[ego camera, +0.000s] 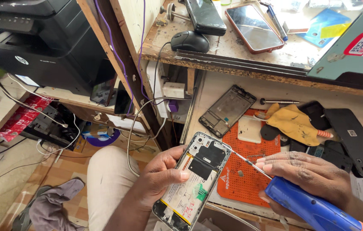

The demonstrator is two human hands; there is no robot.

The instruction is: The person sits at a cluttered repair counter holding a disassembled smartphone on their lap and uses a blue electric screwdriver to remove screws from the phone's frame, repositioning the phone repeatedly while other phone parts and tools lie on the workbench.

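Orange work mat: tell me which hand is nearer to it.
Right. The right hand, holding the blue electric screwdriver, lies over the orange work mat's right edge. The left hand grips the opened phone just left of the mat, off the bench.

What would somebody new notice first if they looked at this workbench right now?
First, the opened phone with its back off, gripped in the left hand at bottom centre, battery and black shielding showing. The right hand beside it holds a blue electric screwdriver, its thin bit pointing at the phone's upper edge. Behind them lies an orange work mat carrying a bare phone frame, and a yellow cloth further right.
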